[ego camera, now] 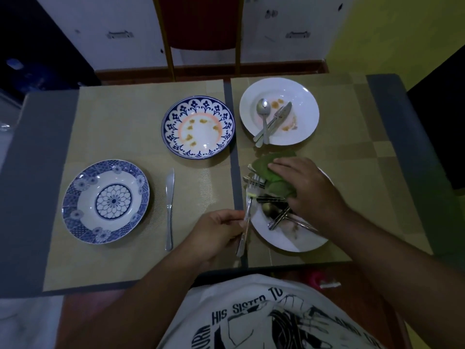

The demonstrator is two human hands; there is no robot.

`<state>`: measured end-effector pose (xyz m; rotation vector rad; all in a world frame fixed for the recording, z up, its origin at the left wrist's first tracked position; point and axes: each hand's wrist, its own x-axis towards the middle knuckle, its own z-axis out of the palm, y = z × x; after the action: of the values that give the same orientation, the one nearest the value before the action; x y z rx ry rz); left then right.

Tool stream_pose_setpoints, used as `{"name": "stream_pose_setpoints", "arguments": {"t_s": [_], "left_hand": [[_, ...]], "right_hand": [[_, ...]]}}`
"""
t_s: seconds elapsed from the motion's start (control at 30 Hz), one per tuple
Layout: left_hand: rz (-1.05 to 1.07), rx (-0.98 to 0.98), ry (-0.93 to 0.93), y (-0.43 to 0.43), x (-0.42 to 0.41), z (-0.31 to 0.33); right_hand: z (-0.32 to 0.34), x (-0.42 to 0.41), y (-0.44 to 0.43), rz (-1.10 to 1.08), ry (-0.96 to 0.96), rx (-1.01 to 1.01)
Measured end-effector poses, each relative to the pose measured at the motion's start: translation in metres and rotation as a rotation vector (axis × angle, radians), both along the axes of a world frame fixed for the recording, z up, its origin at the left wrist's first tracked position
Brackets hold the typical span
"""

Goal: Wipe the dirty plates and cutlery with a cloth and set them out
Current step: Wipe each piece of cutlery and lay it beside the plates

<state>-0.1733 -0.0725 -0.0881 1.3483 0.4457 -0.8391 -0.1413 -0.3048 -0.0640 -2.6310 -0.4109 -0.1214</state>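
My left hand (216, 231) grips the handle of a fork (247, 210), its tines raised near the cloth. My right hand (305, 188) holds a green cloth (270, 172) over the near white plate (284, 241), which carries several pieces of cutlery (276, 215). A clean-looking blue-patterned plate (105, 201) lies at the near left with a knife (169, 207) beside it. A blue-rimmed plate (198, 127) with orange stains sits in the middle. At the far right, a stained white plate (303, 96) holds a spoon, fork and knife (269, 122).
Two beige placemats (120, 117) cover the dark table (30, 172). A wooden chair (203, 34) stands behind the far edge, with white cabinets behind it. My white printed shirt fills the bottom of the view.
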Motion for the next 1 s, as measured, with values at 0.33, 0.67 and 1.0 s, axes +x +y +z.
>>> {"name": "stream_pose_setpoints", "arguments": {"t_s": [0.33,0.67,1.0], "left_hand": [[0.247,0.08,0.102,0.082,0.019,-0.025],[0.327,0.183,0.141,0.095,0.025,-0.044],[0.394,0.174,0.216,0.1,0.028,-0.045]], "right_hand": [[-0.006,-0.01,0.054,0.22,0.012,0.099],[-0.019,-0.013,0.096,0.372,0.1,0.045],[-0.021,-0.013,0.104,0.329,0.174,0.042]]}}
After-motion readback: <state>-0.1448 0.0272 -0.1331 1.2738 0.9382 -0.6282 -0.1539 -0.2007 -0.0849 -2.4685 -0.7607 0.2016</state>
